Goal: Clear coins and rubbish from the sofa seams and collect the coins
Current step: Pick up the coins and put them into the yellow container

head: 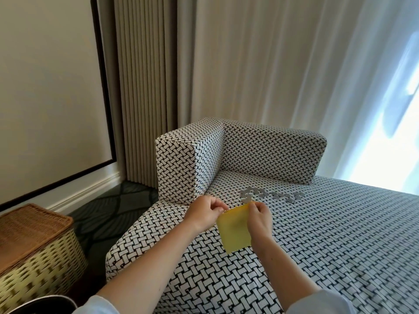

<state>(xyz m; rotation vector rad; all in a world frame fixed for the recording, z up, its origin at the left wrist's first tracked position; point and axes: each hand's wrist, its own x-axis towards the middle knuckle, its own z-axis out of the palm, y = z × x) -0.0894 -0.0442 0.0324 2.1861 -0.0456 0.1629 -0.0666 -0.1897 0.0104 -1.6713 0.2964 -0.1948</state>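
A small yellow pouch hangs above the black-and-white woven sofa seat. My left hand pinches its top left edge, and my right hand pinches its top right corner. Several silver coins lie loose on the seat just beyond my hands, near the corner where the armrest meets the low backrest. The seams along that corner show no visible rubbish.
A wicker basket with a brown lid stands on the dark carpet to the left of the sofa. Beige curtains and sheer white ones hang behind. A dark rounded object shows at the bottom left edge.
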